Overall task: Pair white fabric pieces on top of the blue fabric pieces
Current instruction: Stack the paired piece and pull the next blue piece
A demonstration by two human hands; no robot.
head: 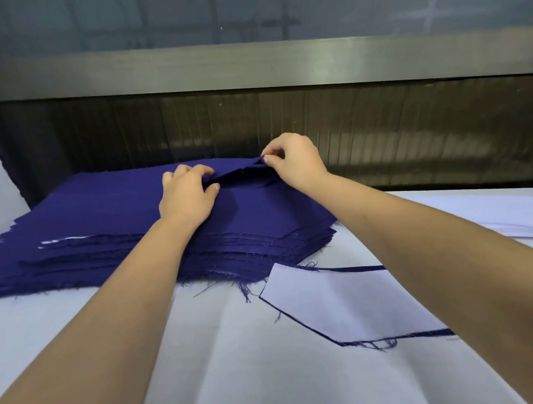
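Step in hand, likely: peeling top blue piece (243,171) off blue stack (108,233) at worktop's far left. Left hand (188,192) and right hand (294,163) each pinch its raised edge. Finished white-on-blue pair (346,304) lies nearer. Next: lift one layer only, lay flat.

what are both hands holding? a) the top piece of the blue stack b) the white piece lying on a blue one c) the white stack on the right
a: the left hand and right hand both pinch the lifted top blue piece at the far edge of the blue stack.
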